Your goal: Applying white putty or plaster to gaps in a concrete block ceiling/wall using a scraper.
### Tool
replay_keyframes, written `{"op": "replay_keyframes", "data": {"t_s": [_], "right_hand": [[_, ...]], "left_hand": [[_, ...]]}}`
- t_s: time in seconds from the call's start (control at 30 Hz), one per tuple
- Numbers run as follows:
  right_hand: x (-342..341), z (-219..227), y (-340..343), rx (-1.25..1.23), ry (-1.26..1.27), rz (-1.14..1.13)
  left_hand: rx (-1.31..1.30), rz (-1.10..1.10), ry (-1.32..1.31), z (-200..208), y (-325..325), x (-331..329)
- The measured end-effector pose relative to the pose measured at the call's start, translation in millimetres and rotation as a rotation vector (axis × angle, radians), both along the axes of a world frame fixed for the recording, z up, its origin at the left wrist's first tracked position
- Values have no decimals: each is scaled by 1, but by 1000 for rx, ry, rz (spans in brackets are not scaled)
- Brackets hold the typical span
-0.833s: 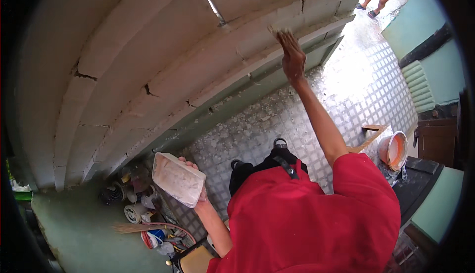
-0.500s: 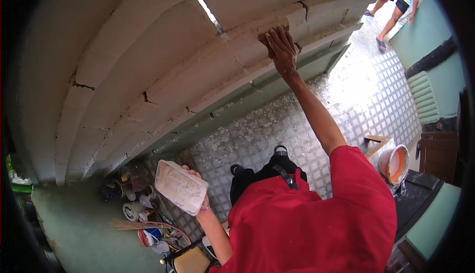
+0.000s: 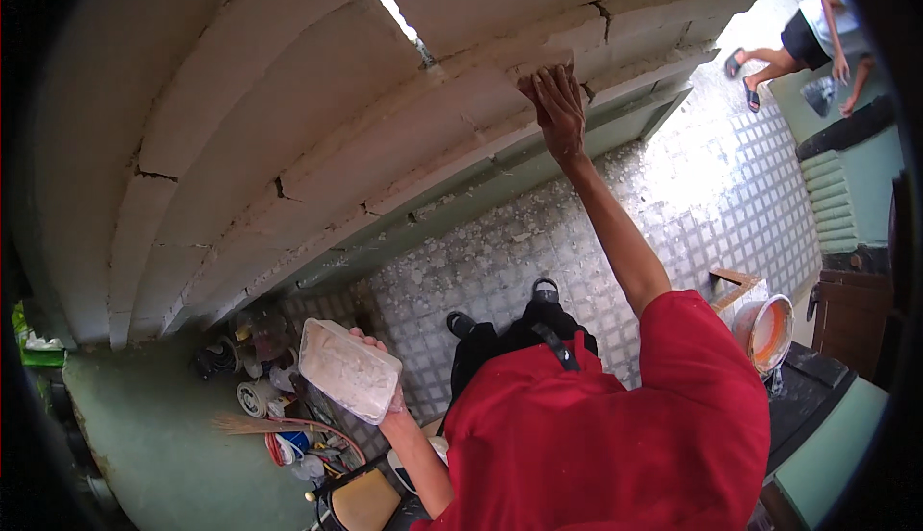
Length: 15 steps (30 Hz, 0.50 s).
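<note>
My left hand (image 3: 385,377) has its grip around a white tray (image 3: 348,369) of plaster, low by my side. My right hand (image 3: 558,108) presses a scraper (image 3: 538,62) flat against the wall (image 3: 288,127) overhead.

right hand (image 3: 558,108): fingertips press the plaster ledge (image 3: 481,98); any tool under the palm is hidden.
left hand (image 3: 389,391): mostly covered by the white tray (image 3: 348,369) it holds.
clutter (image 3: 279,406) below the left hand: too small to identify.
bystander (image 3: 808,40), far right of the right hand: cut off by the picture's rim.
</note>
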State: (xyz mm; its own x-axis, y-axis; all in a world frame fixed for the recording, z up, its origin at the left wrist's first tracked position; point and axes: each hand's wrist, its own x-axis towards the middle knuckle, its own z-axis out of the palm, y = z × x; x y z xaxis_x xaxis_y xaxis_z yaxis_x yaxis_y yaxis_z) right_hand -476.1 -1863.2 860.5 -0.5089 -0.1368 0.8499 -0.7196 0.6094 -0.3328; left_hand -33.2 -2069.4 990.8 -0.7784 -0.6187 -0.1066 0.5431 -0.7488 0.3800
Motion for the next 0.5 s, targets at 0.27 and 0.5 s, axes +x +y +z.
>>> {"op": "replay_keyframes", "data": {"t_s": [0.27,0.5], "right_hand": [[-2,73,26,-350,-447,-201],[44,92,-30,-340,-572,62]], "left_hand": [[-7,-6,-3,9,-1,-6],[-10,-24,-23,17,9,-27]]}}
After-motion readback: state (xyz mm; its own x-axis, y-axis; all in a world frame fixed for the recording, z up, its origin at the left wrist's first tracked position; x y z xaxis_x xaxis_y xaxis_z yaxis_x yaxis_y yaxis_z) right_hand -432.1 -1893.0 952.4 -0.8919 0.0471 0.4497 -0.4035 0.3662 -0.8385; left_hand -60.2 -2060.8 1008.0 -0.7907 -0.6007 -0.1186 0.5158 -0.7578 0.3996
